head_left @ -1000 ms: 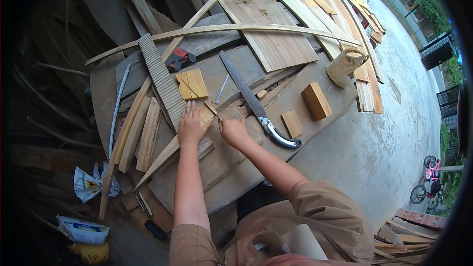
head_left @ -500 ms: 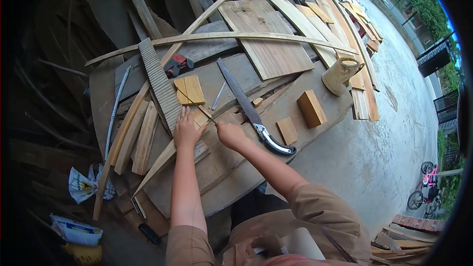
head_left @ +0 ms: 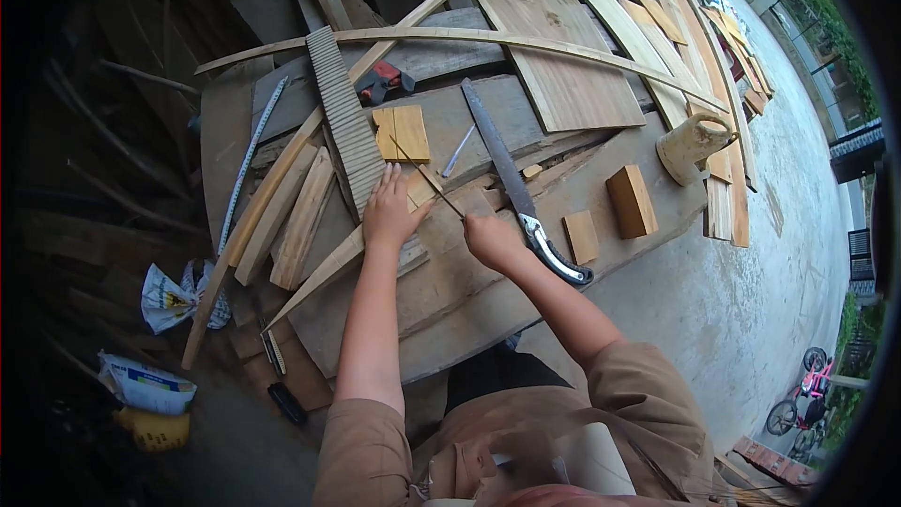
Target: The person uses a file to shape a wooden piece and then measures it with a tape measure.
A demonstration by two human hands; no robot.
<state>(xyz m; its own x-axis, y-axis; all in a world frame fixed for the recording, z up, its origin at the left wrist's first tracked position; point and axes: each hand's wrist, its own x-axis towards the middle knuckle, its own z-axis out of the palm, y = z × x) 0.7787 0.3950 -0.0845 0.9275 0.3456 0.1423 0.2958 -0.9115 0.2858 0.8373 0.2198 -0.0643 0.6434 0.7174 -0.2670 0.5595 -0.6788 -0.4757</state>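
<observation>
My right hand point(head_left: 494, 240) is closed around the near end of a thin dark rod point(head_left: 432, 180). The rod slants up and left across the pale wood piece, its far end over a square yellowish block point(head_left: 402, 134). My left hand point(head_left: 392, 211) lies with fingers stretched over a pale wooden piece point(head_left: 421, 190), beside the long ridged strip point(head_left: 345, 117). A pencil-like stick point(head_left: 458, 152) and a handsaw point(head_left: 497, 154) with a black and silver handle lie to the right of the block.
Upright wooden block point(head_left: 632, 202), small flat block point(head_left: 581, 236) and a dirty plastic container point(head_left: 690, 147) stand at the right. Long curved strips and a wide board point(head_left: 563, 52) cross the back. A measuring tape point(head_left: 251, 164) lies left. A red and black tool point(head_left: 383, 83) sits behind the yellowish block.
The view has shifted, so the bench appears further right. My right hand has drawn the rod back, away from my left hand, which stays on the wood.
</observation>
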